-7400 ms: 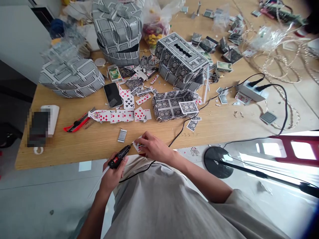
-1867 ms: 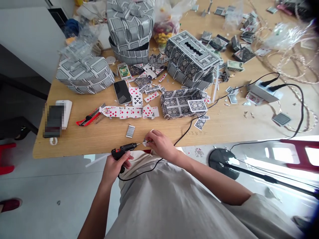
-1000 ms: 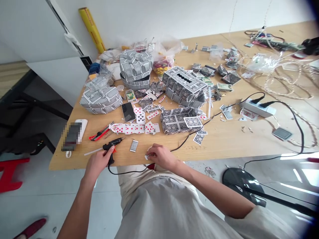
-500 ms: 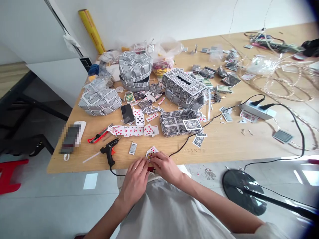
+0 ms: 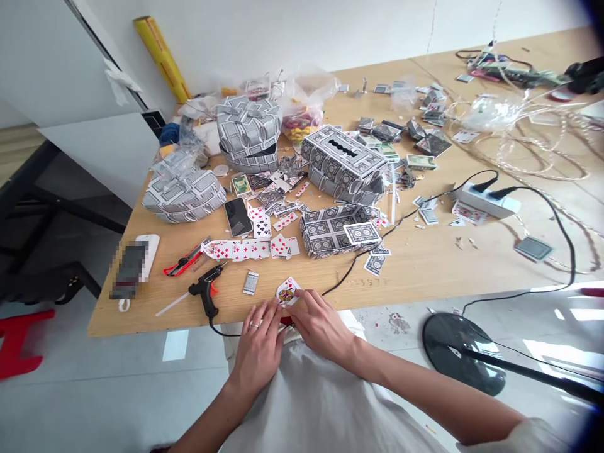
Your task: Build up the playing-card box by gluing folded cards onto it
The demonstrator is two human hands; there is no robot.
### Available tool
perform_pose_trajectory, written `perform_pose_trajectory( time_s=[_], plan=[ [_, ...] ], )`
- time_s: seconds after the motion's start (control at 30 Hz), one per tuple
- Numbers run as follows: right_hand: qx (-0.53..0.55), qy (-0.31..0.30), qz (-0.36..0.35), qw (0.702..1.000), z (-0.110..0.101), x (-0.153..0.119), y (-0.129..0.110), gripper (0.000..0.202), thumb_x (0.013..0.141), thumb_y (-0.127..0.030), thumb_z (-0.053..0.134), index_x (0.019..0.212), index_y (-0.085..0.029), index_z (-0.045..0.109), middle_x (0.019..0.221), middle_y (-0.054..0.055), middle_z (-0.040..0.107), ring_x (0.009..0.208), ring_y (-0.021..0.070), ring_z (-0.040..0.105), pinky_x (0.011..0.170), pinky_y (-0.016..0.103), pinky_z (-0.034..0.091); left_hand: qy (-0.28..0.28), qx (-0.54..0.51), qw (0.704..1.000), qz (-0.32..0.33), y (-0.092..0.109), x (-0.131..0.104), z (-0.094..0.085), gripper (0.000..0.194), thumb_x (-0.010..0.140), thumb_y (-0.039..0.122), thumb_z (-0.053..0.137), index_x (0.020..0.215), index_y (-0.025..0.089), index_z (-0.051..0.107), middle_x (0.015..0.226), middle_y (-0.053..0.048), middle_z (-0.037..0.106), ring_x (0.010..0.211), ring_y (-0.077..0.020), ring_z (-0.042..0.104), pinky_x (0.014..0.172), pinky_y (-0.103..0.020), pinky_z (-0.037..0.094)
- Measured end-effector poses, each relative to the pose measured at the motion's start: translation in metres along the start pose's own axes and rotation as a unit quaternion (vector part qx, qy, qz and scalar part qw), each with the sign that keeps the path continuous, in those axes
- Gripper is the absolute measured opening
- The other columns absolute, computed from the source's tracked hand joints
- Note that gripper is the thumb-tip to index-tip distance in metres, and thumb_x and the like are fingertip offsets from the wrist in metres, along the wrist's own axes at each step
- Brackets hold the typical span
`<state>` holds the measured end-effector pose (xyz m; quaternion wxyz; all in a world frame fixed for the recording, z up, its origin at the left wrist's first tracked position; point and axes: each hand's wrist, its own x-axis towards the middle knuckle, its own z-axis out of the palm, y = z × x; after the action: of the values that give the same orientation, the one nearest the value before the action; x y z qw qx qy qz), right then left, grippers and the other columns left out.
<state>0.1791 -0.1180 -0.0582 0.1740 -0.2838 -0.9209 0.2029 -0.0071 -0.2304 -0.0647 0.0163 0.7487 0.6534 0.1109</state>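
At the table's near edge, a face-up playing card (image 5: 287, 290) with cut or folded corners lies between my hands. My left hand (image 5: 259, 330) presses its fingertips on the card's lower left side, and a ring shows on one finger. My right hand (image 5: 318, 321) has its fingers bent onto the card's right edge, thumb underneath and partly hidden. Left of them are a small folded card (image 5: 251, 283) and a black glue gun (image 5: 206, 289) with a glue stick in its back. A strip of joined cards (image 5: 236, 250) lies farther in.
An open box made of cards (image 5: 325, 229) stands ahead, with a lidded card box (image 5: 344, 157) behind it. A red utility knife (image 5: 184, 261) and a phone (image 5: 238, 217) lie left. A black cable (image 5: 346, 275) crosses to a power strip (image 5: 488, 200).
My right hand's fingers have shifted slightly right along the card, so more of its face shows. My left hand stays at the card. The view has tilted a little.
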Motion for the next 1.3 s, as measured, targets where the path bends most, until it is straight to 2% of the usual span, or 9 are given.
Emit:
perform_pose_trajectory(
  time_s=[0.23,0.4,0.53,0.67,0.77,1.1,1.3],
  plan=[
    [-0.012,-0.022,0.000,1.000,-0.008,-0.005,0.001,0.024,0.102,-0.012,0.057,0.120,-0.019,0.070,0.133,0.019,0.065,0.116,0.0312,0.064,0.097,0.046,0.059,-0.009,-0.013,1.000,-0.006,-0.003,-0.002,-0.003,0.056,0.107,0.025,0.050,0.163,0.023,0.047,0.163,-0.011,0.057,0.149,-0.0324,0.054,0.124,-0.058,0.043],
    [-0.021,-0.014,-0.011,1.000,-0.010,0.002,-0.005,0.023,0.105,-0.017,0.057,0.125,-0.018,0.068,0.127,0.017,0.071,0.117,0.0314,0.065,0.102,0.048,0.056,-0.016,-0.019,1.000,-0.003,-0.005,0.000,-0.004,0.052,0.106,0.023,0.053,0.159,0.023,0.053,0.163,-0.009,0.057,0.147,-0.0327,0.055,0.123,-0.058,0.044],
    [-0.022,-0.006,-0.044,0.999,-0.003,0.006,-0.006,0.029,0.105,-0.018,0.059,0.133,-0.017,0.067,0.139,0.017,0.069,0.125,0.0305,0.064,0.106,0.046,0.055,-0.021,-0.025,0.999,0.003,-0.009,0.002,-0.006,0.049,0.106,0.025,0.054,0.156,0.021,0.056,0.163,-0.009,0.056,0.147,-0.0330,0.055,0.123,-0.057,0.043],
    [-0.055,-0.020,-0.036,0.998,0.003,0.004,-0.004,0.031,0.104,-0.015,0.061,0.134,-0.015,0.067,0.146,0.018,0.066,0.119,0.0308,0.068,0.102,0.045,0.058,-0.021,-0.049,0.998,0.031,-0.019,0.005,-0.011,0.045,0.108,0.026,0.053,0.152,0.019,0.059,0.158,-0.010,0.062,0.144,-0.0316,0.057,0.123,-0.055,0.043],
    [-0.076,-0.036,-0.039,0.996,0.004,0.002,-0.005,0.037,0.102,-0.014,0.061,0.139,-0.013,0.065,0.148,0.020,0.064,0.122,0.0328,0.066,0.104,0.048,0.057,-0.021,-0.047,0.998,0.039,-0.022,0.007,-0.013,0.041,0.109,0.024,0.051,0.148,0.018,0.062,0.155,-0.009,0.065,0.142,-0.0307,0.060,0.122,-0.054,0.044],
    [-0.088,-0.030,-0.049,0.994,0.008,0.001,-0.007,0.036,0.100,-0.011,0.061,0.136,-0.013,0.066,0.146,0.022,0.063,0.121,0.0352,0.064,0.101,0.050,0.057,-0.011,-0.034,0.999,0.015,-0.012,0.005,-0.006,0.037,0.109,0.022,0.053,0.144,0.019,0.063,0.156,-0.008,0.064,0.143,-0.0291,0.059,0.121,-0.055,0.046],
    [-0.101,-0.057,-0.057,0.992,0.002,0.006,-0.008,0.041,0.096,-0.006,0.064,0.137,-0.012,0.065,0.145,0.022,0.063,0.121,0.0347,0.063,0.097,0.046,0.057,-0.017,-0.053,0.998,0.002,-0.012,0.006,-0.012,0.034,0.108,0.022,0.054,0.141,0.020,0.065,0.155,-0.007,0.065,0.143,-0.0275,0.058,0.122,-0.055,0.044]
  ],
)
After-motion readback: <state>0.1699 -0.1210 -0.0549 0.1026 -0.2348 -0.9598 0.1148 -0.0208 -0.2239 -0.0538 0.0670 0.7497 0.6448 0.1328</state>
